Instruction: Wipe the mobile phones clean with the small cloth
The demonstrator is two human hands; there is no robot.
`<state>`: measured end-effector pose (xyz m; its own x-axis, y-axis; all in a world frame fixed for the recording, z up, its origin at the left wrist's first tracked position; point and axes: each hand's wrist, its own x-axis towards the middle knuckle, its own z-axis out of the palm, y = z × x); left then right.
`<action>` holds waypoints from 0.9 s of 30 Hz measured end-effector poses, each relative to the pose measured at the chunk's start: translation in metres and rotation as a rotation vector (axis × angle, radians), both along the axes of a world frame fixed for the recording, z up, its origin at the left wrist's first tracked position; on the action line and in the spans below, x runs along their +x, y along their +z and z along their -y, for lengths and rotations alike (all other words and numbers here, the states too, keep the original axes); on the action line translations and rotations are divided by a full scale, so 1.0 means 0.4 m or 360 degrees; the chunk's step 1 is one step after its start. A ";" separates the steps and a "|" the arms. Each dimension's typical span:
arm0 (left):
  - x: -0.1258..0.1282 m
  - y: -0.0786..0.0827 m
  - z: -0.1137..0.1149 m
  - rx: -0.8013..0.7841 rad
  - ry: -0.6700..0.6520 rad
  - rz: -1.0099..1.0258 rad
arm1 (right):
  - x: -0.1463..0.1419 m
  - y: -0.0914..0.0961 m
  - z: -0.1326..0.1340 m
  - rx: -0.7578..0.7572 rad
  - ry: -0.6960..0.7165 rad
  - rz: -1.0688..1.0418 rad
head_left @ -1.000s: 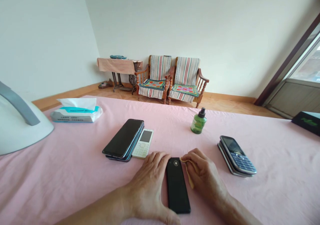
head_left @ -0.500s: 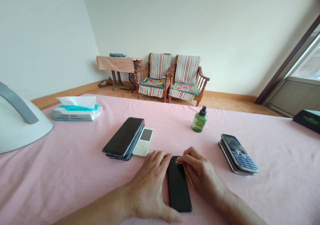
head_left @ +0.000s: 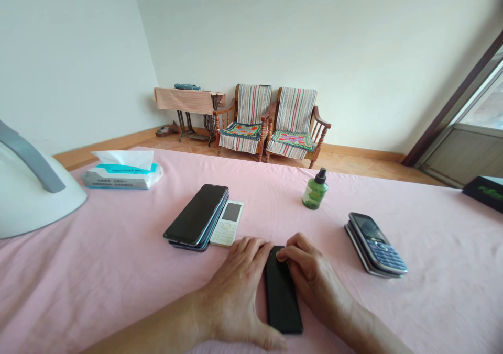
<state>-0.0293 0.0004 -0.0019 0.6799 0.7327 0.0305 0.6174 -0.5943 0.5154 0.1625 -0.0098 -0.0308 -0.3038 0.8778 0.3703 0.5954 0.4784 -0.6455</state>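
Note:
A black phone (head_left: pixel 282 296) lies face down on the pink tablecloth (head_left: pixel 98 275) near the front edge. My left hand (head_left: pixel 236 286) lies along its left side, fingers by the top corner and thumb at the bottom end, holding it in place. My right hand (head_left: pixel 314 278) is on the phone's right side. Its fingertips are pinched together on the phone's top end, covering the camera lens. The thin tan stick seen in that hand earlier is now hidden under the fingers.
A stack of dark smartphones (head_left: pixel 196 215) and a white keypad phone (head_left: pixel 227 224) lie to the left. A green spray bottle (head_left: pixel 314 191) and stacked blue keypad phones (head_left: pixel 375 244) are on the right. A tissue pack (head_left: pixel 121 170), a white appliance (head_left: pixel 31 191) and a black box (head_left: pixel 485 190) sit further out.
My right fingertips have slid from beside the phone's top onto its camera end, and the tan stick has gone out of sight. The left hand has stayed on the phone.

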 end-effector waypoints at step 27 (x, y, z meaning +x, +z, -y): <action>0.003 0.018 -0.002 -0.0047 -0.0018 -0.0095 | -0.002 -0.002 0.003 -0.0011 -0.0016 -0.0013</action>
